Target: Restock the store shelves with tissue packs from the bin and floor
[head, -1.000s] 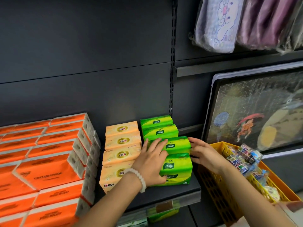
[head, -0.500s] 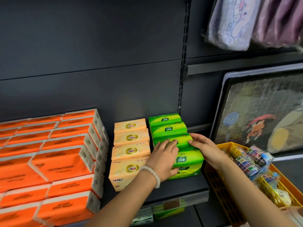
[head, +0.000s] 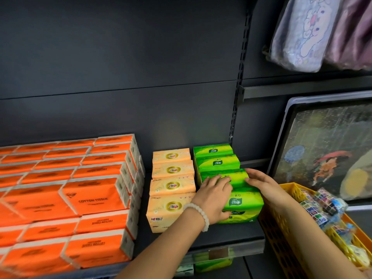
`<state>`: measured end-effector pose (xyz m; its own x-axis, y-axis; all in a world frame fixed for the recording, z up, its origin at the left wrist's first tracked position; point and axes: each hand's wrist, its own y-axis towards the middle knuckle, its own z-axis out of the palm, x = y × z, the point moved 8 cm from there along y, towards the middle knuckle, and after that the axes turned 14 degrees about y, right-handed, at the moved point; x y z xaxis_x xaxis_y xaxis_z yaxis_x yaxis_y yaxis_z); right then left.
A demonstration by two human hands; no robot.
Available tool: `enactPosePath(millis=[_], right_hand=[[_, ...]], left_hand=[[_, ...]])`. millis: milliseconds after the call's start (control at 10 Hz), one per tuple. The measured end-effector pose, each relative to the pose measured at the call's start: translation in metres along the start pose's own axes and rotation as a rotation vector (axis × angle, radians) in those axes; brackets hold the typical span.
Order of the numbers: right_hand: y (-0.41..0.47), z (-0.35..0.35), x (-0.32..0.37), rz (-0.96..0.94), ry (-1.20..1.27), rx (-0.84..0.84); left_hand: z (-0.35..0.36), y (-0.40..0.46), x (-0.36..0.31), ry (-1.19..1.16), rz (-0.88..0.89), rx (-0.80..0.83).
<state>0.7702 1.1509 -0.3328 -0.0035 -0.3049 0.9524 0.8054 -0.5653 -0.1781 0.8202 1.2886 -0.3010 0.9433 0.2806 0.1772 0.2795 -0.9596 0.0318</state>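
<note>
I have both hands on the green packs [head: 231, 178], which stand in a row of four at the right end of the shelf [head: 227, 234], just beside the row of yellow packs [head: 172, 186]. My left hand [head: 214, 198] lies flat with the fingers spread over the left side of the front two packs; it presses on them and closes around nothing. My right hand [head: 261, 184] lies open against the right side of the third pack, the fingertips on its top. Compared with one second ago, the front two green packs sit further back, closer against the ones behind, and the row looks straighter. Both my hands have moved a little toward the back of the shelf with them. I think the third pack is a bit tilted, but my fingers cover its edge. The orange packs [head: 66, 198] at the left are as before. The yellow basket [head: 281, 228] stands just right of the shelf.
</note>
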Motion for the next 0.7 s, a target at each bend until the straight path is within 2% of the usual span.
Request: enactPosePath(millis=[200, 400, 600, 700], right_hand=[[0.003, 0.0, 0.004, -0.014, -0.1, 0.02], [-0.002, 0.008, 0.007, -0.082, -0.259, 0.057], [-0.023, 0.013, 0.033, -0.294, -0.923, -0.02], [-0.048, 0.039, 0.049, -0.509, -1.235, -0.025]], left_hand=[[-0.009, -0.008, 0.003, 0.14, -0.091, -0.107], [-0.005, -0.012, 0.005, 0.082, -0.112, -0.12], [-0.024, -0.025, 0.011, 0.031, -0.117, -0.039], [-0.051, -0.046, 0.024, 0.041, -0.182, -0.12]])
